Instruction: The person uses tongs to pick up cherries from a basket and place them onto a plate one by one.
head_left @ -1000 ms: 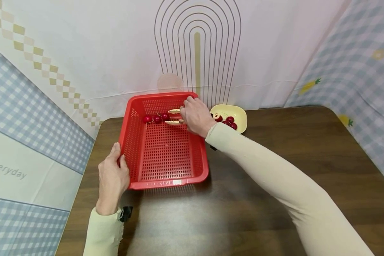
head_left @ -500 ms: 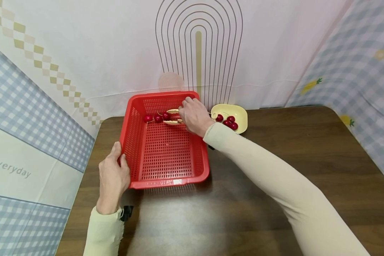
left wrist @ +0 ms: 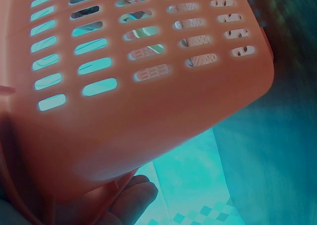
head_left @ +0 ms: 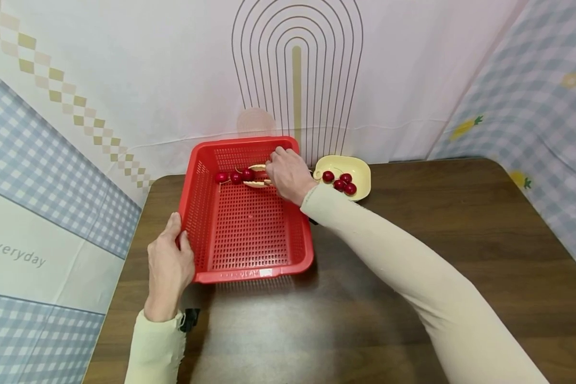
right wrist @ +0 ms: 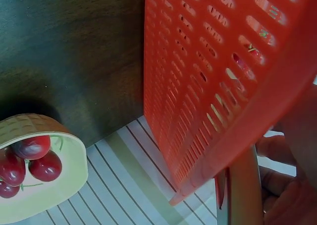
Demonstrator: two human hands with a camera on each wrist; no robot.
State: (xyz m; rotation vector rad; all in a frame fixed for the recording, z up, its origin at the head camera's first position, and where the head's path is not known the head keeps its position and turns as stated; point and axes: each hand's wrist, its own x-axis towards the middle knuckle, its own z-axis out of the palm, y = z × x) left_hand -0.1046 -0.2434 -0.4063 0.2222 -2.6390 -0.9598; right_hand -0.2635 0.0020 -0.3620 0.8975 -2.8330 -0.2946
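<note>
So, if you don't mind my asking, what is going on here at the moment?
A person's left hand grips the left side of a red basket. The right hand holds tongs, their tips inside the basket beside the nearest of three cherries; I cannot tell whether they touch it. Four more cherries lie in a yellow dish to the basket's right.

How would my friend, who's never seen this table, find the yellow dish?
On the brown table, look for the big red basket. Just right of its far end sits the small yellow dish, with four cherries inside. Unlike the hole-covered basket, it's pale and smooth inside.
</note>
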